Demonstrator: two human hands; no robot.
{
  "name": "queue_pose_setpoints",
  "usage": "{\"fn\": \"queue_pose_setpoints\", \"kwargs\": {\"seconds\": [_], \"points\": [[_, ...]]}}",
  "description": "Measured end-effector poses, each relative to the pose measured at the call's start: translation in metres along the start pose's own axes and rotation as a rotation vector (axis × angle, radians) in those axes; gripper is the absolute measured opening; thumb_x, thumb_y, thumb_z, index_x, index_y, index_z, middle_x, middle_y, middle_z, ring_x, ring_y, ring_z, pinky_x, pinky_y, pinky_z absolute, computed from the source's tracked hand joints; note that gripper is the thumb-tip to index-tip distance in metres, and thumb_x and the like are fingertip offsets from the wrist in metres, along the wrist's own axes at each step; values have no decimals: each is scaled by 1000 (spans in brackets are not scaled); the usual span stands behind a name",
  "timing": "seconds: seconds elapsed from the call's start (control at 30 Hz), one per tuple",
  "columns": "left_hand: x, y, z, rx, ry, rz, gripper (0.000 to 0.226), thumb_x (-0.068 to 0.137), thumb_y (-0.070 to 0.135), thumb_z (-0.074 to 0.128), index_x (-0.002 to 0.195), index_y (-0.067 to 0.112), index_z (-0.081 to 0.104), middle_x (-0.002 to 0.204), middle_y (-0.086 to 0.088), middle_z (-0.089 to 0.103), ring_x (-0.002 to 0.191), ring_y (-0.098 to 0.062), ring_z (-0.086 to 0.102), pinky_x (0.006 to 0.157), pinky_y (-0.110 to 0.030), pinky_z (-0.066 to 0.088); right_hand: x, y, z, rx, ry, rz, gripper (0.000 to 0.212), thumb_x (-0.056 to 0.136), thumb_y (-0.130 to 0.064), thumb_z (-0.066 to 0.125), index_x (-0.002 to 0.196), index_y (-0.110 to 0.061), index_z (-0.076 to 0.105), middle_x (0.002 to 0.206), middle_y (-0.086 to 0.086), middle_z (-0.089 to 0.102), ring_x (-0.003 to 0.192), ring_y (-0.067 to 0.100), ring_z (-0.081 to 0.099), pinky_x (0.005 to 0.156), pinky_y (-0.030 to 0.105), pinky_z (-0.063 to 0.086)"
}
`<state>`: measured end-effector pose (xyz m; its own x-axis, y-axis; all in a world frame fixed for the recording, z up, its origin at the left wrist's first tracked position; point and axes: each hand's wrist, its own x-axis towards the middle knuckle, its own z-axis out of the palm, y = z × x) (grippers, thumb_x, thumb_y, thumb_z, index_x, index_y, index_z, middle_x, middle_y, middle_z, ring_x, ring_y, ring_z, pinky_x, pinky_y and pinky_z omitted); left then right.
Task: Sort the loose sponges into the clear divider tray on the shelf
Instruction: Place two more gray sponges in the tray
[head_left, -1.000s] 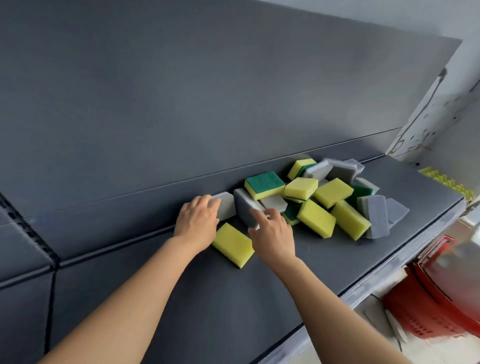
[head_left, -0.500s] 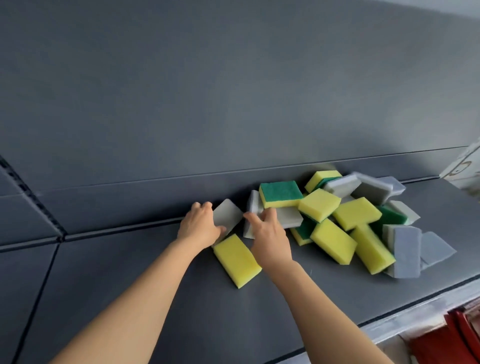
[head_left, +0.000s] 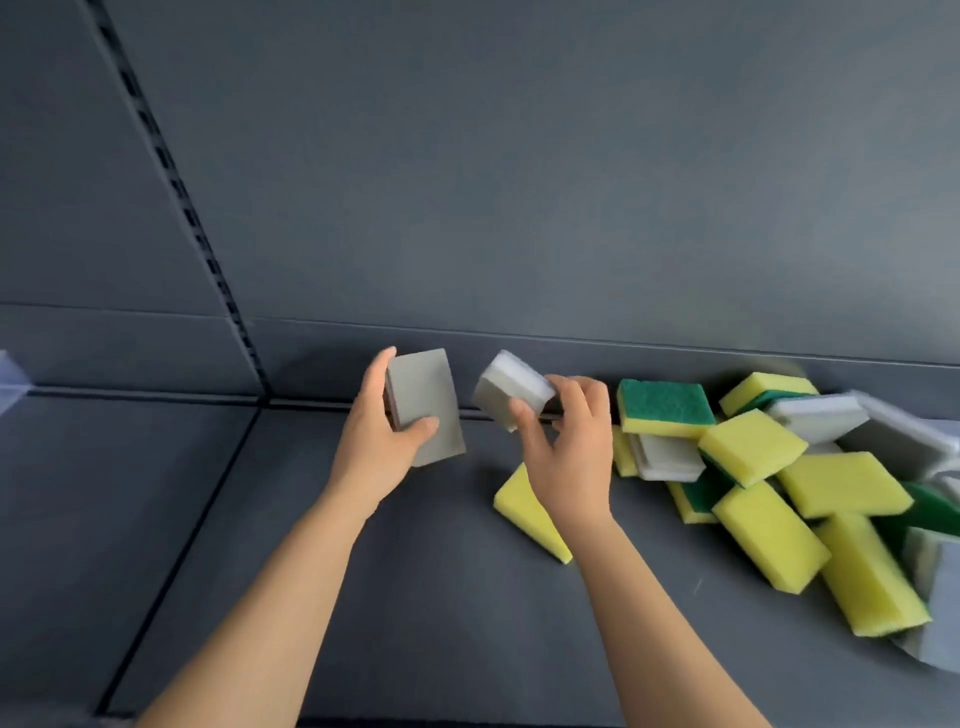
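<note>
Now, left hand (head_left: 382, 457): grips a grey sponge (head_left: 423, 400) by its edges
Right hand (head_left: 569, 457): pinches a second grey sponge (head_left: 514, 389) above the shelf (head_left: 415, 597)
Handling: likely light and squashy; hold the sides

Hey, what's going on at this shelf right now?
A person is sorting sponges on a dark grey shelf. The left hand grips a grey sponge, and the right hand pinches a grey-and-white sponge; both are held above the shelf. A single yellow sponge lies under the right wrist. The pile of yellow, green-topped and grey sponges sits to the right. Only a clear corner, possibly the tray, shows at the far left.
</note>
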<state>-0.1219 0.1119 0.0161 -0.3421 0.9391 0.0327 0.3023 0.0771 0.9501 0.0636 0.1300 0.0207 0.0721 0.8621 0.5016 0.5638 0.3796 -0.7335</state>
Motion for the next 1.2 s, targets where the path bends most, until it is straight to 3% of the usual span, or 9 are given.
{"fn": "queue_pose_setpoints", "kwargs": {"seconds": [0.1, 0.2, 0.27, 0.37, 0.6, 0.83, 1.03, 1.2], "points": [[-20, -6, -34, -61, 25, -9, 74, 80, 15, 71, 123, 62, 33, 112, 18, 60, 99, 0, 59, 77, -25, 46, -5, -23, 17, 165, -73, 37, 28, 88, -33, 64, 110, -17, 57, 104, -6, 59, 92, 11, 57, 76, 32, 50], [-41, -15, -70, -99, 79, -14, 71, 83, 13, 67, 115, 69, 35, 110, 23, 62, 96, 6, 60, 80, -27, 46, -20, -49, 37, 271, -144, 27, 21, 90, -32, 62, 110, -29, 54, 97, -14, 63, 85, 5, 60, 73, 24, 49], [-55, -22, -94, -117, 114, -25, 70, 86, 11, 64, 116, 68, 37, 112, 26, 61, 101, 6, 59, 85, -30, 47, -31, -66, 51, 317, -186, 10, 21, 90, -32, 62, 109, -33, 53, 95, -19, 62, 83, 2, 60, 70, 15, 46], [-77, -35, -132, -128, 171, -41, 67, 88, 7, 60, 123, 59, 38, 116, 23, 61, 107, 2, 58, 91, -31, 46, -49, -93, 76, 348, -253, 9, 28, 89, -36, 62, 114, -31, 52, 93, -20, 61, 82, 1, 58, 69, 17, 46], [-127, -72, -239, -93, 300, -61, 68, 89, 9, 61, 122, 63, 34, 115, 17, 62, 99, 6, 59, 79, -23, 46, -108, -173, 137, 426, -386, -19, 23, 88, -35, 63, 101, -40, 44, 83, -18, 59, 75, -3, 56, 63, 10, 43], [-169, -109, -348, -124, 344, -87, 67, 89, 8, 61, 124, 59, 37, 114, 23, 61, 101, 8, 58, 78, -20, 45, -175, -255, 198, 474, -448, -17, 23, 88, -36, 61, 108, -29, 52, 85, -13, 61, 74, -1, 56, 63, 9, 41], [-192, -132, -428, -72, 377, -84, 63, 89, 12, 62, 126, 56, 37, 114, 8, 60, 103, -10, 59, 79, -30, 50, -221, -314, 239, 508, -468, -22, 23, 88, -34, 62, 108, -32, 52, 85, -13, 60, 74, -1, 56, 64, 6, 41], [-208, -143, -477, -34, 446, -55, 66, 89, 12, 62, 117, 65, 34, 112, 16, 56, 94, 4, 57, 69, -19, 45, -245, -357, 269, 495, -514, -77, 32, 87, -29, 64, 114, -34, 47, 88, -13, 58, 76, -1, 57, 65, 6, 42]]}}
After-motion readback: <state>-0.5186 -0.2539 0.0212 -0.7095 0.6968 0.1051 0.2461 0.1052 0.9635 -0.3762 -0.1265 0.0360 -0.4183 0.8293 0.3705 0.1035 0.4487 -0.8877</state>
